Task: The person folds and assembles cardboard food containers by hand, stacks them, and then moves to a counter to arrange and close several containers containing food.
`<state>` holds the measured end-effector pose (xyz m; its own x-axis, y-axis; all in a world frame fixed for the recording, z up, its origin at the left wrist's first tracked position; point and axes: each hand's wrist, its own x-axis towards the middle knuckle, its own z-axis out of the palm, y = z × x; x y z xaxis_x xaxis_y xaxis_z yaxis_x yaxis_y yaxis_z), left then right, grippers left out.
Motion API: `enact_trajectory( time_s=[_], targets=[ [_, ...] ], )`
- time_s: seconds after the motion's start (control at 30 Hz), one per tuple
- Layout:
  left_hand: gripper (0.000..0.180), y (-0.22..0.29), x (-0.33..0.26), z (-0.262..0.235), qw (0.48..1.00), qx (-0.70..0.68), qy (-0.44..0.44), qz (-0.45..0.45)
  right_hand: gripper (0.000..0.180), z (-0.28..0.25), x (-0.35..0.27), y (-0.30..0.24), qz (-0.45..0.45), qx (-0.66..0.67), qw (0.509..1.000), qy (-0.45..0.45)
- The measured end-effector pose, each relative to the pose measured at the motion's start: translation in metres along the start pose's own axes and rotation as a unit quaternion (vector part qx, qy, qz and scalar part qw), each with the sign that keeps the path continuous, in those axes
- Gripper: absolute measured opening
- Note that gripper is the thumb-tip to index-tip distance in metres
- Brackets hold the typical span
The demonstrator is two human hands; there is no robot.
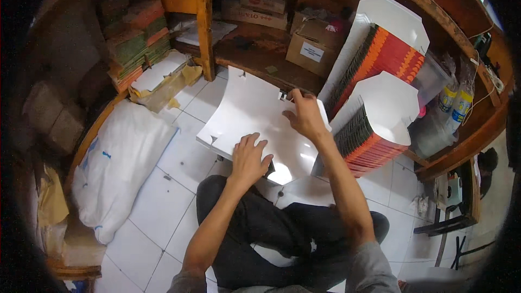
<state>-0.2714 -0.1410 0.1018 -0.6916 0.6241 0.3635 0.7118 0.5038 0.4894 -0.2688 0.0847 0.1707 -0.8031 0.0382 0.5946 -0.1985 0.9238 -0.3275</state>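
Observation:
A white cardboard sheet [260, 114] with notched edges and cut corners lies in front of my crossed legs, its far left part curving upward. My left hand [249, 157] rests on its near left part, fingers spread and open. At its far right edge my right hand [305, 114] is closed on the cardboard beside a small dark notch, fingers bent and thumb on the white face. The undersides of the right fingertips are hidden. Close on the right stand two tall stacks of nested white-and-red cardboard pieces, a nearer stack [364, 144] and a farther stack [374, 65].
A full white sack [126, 165] lies on the tiled floor [157, 198] at left. Behind it are piled green and orange bundles [135, 43]. A wooden shelf [255, 43] at the back bears a brown carton [312, 49]. Plastic-wrapped bottles [456, 103] stand at right.

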Motion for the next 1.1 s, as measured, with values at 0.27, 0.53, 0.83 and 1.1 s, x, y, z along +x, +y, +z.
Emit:
enact_trajectory(
  time_s=[0.27,0.53,0.83,1.1],
  targets=[
    [0.053,0.035,-0.003,-0.072,0.562,-0.809,0.108,-0.137,0.021,-0.080,-0.041,-0.102,-0.268,-0.151,0.949,0.061],
    [0.025,0.075,0.003,-0.087,0.663,-0.698,0.270,-0.015,0.014,-0.116,-0.046,-0.138,0.033,0.174,0.977,0.115],
    [0.011,0.092,0.055,-0.063,0.810,-0.547,0.214,-0.008,0.046,-0.073,-0.093,-0.124,0.006,-0.006,0.992,0.125],
    [0.018,0.083,0.033,-0.006,0.912,-0.376,0.162,-0.006,0.026,-0.016,-0.106,-0.084,0.216,0.117,0.967,0.064]
  ],
)
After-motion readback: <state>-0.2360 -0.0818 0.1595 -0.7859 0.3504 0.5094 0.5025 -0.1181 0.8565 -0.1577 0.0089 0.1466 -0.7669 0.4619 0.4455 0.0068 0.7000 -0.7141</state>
